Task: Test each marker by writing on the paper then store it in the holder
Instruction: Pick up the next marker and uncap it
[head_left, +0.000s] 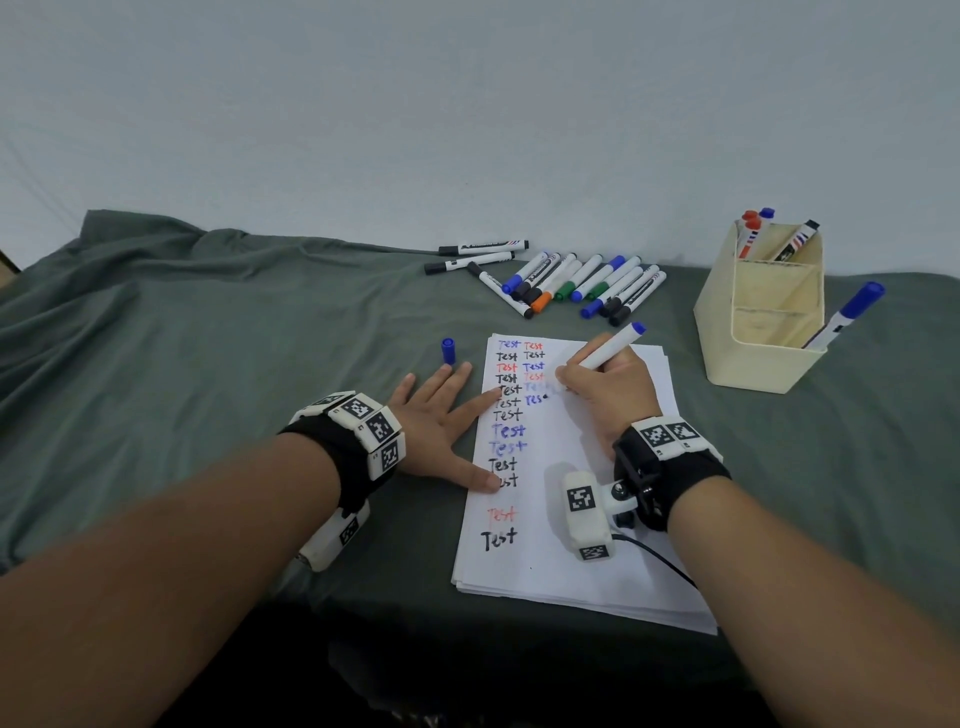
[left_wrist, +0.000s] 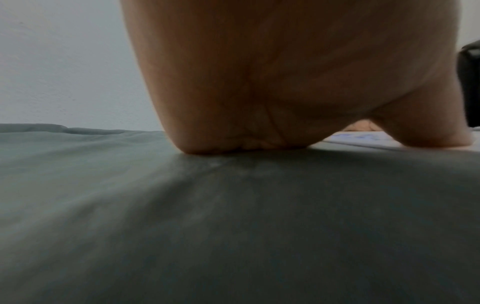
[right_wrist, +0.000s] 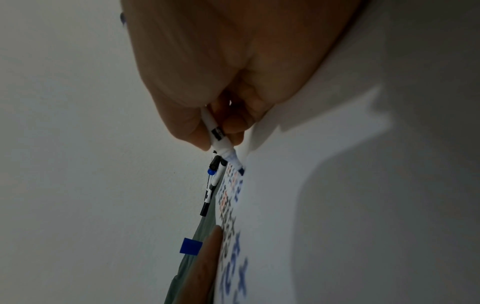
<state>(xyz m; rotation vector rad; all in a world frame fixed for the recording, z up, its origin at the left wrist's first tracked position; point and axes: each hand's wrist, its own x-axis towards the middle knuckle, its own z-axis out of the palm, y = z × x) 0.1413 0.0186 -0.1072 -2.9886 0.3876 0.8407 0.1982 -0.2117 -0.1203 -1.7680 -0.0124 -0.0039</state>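
My right hand (head_left: 597, 387) grips an uncapped blue marker (head_left: 610, 347) like a pen, its tip on the white paper (head_left: 566, 519) beside a column of "Test" words. In the right wrist view the blue marker (right_wrist: 221, 142) shows its blue tip touching the sheet. My left hand (head_left: 441, 421) lies flat with fingers spread, index finger and thumb pressing the paper's left edge. In the left wrist view my left hand (left_wrist: 259, 82) rests its palm on the cloth. The marker's blue cap (head_left: 448, 351) stands on the cloth just past my left fingertips. The cream holder (head_left: 763, 322) stands at the right.
A pile of several capped markers (head_left: 576, 283) lies beyond the paper near the wall. The holder has red, blue and black markers in its back compartment and a blue marker (head_left: 844, 314) leaning out of the front one. A green cloth (head_left: 208, 338) covers the table.
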